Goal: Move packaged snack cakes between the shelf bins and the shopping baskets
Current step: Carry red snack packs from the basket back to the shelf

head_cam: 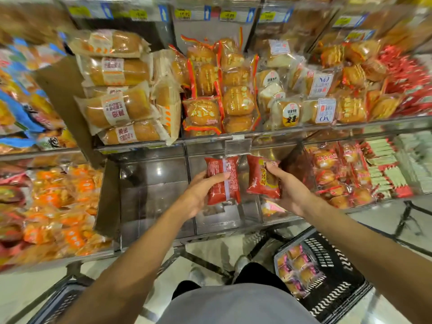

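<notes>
My left hand grips a red-wrapped snack cake, its back side with small print facing me. My right hand grips a second red snack cake, front side up with a picture of the cake. Both packs hang in front of a clear lower shelf bin in the middle. That bin looks nearly bare, with one pink-and-yellow pack lying in the compartment to its right. A black shopping basket on the floor at lower right holds several wrapped cakes.
Upper shelf bins are piled with long bread packs, round orange-wrapped cakes and white-labelled cakes. Orange packs fill the lower left bin, red ones the lower right. Another basket's edge shows at bottom left.
</notes>
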